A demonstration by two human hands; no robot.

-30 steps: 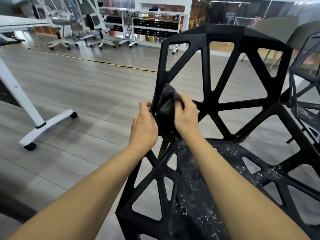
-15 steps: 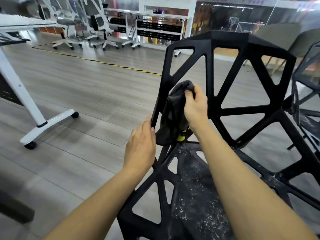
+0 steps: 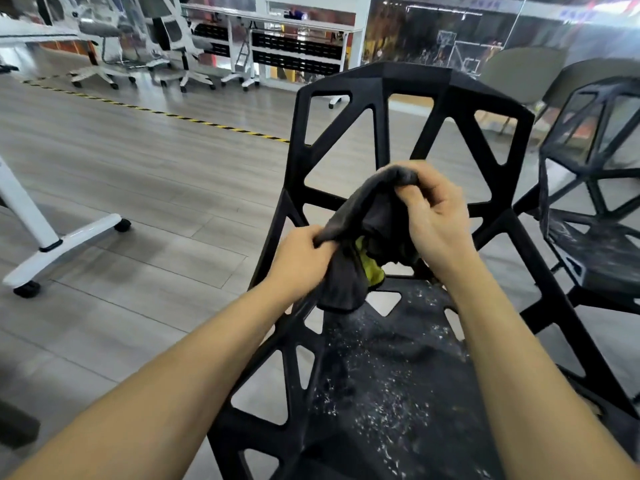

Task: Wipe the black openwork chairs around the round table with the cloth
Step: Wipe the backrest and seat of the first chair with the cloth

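Note:
A black openwork chair (image 3: 381,95) stands right in front of me, its seat flecked with pale specks. In front of its backrest, above the seat, both hands hold a dark grey cloth (image 3: 353,237) with a yellow-green patch showing. My left hand (image 3: 298,261) pinches the cloth's lower left edge. My right hand (image 3: 433,216) grips its upper end with curled fingers. The cloth hangs off the chair frame between them. A second black openwork chair (image 3: 595,188) stands at the right.
A white table leg on castors (image 3: 62,244) stands at the left on the grey plank floor. White office chairs (image 3: 104,64) and white shelving (image 3: 298,53) line the back, beyond a yellow-black floor tape (image 3: 173,116). Two grey-green chairs (image 3: 519,71) sit far right.
The cloth has come off the chair's left upright. My right hand lifted it toward the middle of the backrest, and my left hand left the frame and took hold of the cloth's lower edge.

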